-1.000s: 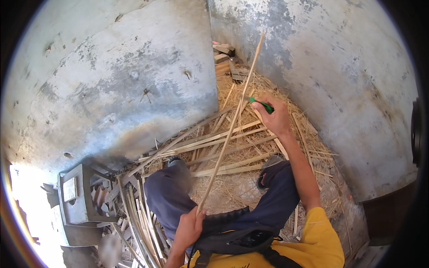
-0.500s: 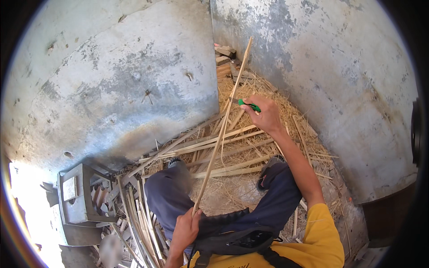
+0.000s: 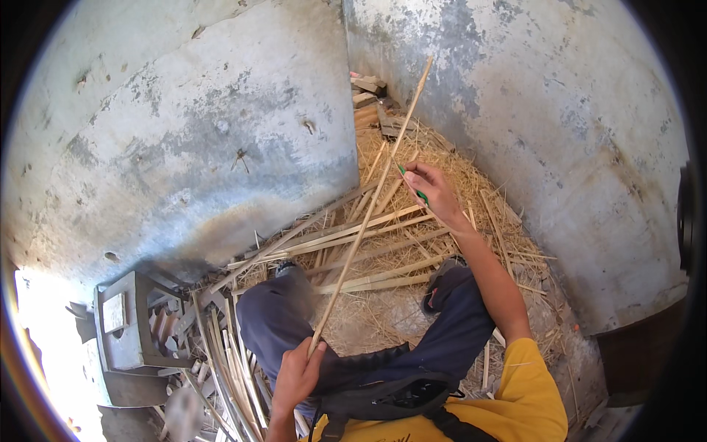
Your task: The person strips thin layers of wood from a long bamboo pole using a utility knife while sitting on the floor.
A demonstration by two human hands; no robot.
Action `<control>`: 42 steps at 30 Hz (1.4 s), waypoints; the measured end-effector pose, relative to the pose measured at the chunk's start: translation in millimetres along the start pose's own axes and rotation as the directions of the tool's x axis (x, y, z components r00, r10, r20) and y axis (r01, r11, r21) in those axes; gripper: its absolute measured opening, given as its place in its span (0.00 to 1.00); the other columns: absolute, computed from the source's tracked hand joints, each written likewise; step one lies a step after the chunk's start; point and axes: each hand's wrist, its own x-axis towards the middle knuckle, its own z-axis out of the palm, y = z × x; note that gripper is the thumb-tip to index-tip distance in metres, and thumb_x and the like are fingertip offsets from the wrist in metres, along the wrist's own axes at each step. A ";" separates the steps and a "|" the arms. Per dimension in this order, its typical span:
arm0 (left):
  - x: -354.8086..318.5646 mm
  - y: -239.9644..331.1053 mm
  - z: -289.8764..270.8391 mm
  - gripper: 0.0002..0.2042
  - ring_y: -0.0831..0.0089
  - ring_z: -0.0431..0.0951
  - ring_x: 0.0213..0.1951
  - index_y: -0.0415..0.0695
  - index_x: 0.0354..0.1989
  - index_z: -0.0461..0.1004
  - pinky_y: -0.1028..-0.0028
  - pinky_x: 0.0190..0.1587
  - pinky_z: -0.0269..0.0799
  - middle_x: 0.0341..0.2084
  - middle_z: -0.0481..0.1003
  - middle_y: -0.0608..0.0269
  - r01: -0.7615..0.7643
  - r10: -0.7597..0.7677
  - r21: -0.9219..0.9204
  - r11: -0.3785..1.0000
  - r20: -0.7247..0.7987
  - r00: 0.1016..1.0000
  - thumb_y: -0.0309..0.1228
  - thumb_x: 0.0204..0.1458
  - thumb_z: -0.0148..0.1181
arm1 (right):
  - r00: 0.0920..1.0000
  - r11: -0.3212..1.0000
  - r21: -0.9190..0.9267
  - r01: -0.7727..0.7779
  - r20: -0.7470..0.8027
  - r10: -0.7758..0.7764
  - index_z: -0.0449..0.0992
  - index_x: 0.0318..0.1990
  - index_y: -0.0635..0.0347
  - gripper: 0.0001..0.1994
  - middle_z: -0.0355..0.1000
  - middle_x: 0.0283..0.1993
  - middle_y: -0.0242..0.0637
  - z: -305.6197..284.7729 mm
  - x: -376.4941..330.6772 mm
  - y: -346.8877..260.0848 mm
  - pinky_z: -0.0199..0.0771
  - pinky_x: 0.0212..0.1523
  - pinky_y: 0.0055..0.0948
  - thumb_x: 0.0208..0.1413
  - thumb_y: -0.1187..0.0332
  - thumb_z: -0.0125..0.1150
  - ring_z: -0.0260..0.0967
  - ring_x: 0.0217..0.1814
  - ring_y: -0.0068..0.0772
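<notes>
Long thin strip (image 3: 361, 234), pale tan w/ a slight bump nr its far end, slants from lower L to upper R, raised over the floor. Green-handled tool (image 3: 422, 197) is partly hidden by fingers. Loose strips (image 3: 398, 279) criss-cross below, on straw-like shavings (image 3: 482, 177); trousered legs (image 3: 276, 313) flank the workspace, grey boxy frame (image 3: 132, 355) at far L. L hand (image 3: 297, 374) grips strip's near end, rest extending fwd; R hand (image 3: 434, 193) is closed on tool, just R of strip approx. midway+; can't tell if tool touches it.
</notes>
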 end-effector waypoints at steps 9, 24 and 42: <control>2.7 -2.6 6.7 0.16 0.49 0.69 0.19 0.37 0.29 0.67 0.57 0.26 0.61 0.16 0.69 0.48 -0.059 0.092 0.164 0.985 -0.198 0.976 0.30 0.68 0.62 | 0.976 0.734 -0.666 0.134 -0.038 -0.213 0.84 0.50 0.53 0.15 0.79 0.30 0.28 -22.7 -4.7 9.2 0.66 0.24 0.31 0.69 0.53 0.65 0.64 0.21 0.21; 1.4 -19.9 26.3 0.14 0.45 0.73 0.20 0.37 0.30 0.69 0.57 0.26 0.65 0.18 0.71 0.46 -0.135 0.193 0.212 0.968 -0.281 0.940 0.27 0.59 0.71 | 0.994 0.994 -0.035 -0.103 -0.022 0.102 0.79 0.58 0.70 0.17 0.85 0.44 0.37 8.8 -7.6 -3.0 0.78 0.50 0.30 0.68 0.68 0.68 0.82 0.44 0.28; 7.2 15.6 -8.4 0.28 0.51 0.82 0.49 0.38 0.63 0.73 0.58 0.51 0.79 0.49 0.79 0.47 -0.133 0.260 0.382 0.915 -0.303 0.917 0.30 0.54 0.76 | 0.978 0.860 -0.480 0.173 -0.023 -0.209 0.82 0.38 0.64 0.09 0.59 0.18 0.35 16.1 -17.8 -11.3 0.55 0.25 0.37 0.68 0.67 0.64 0.53 0.21 0.27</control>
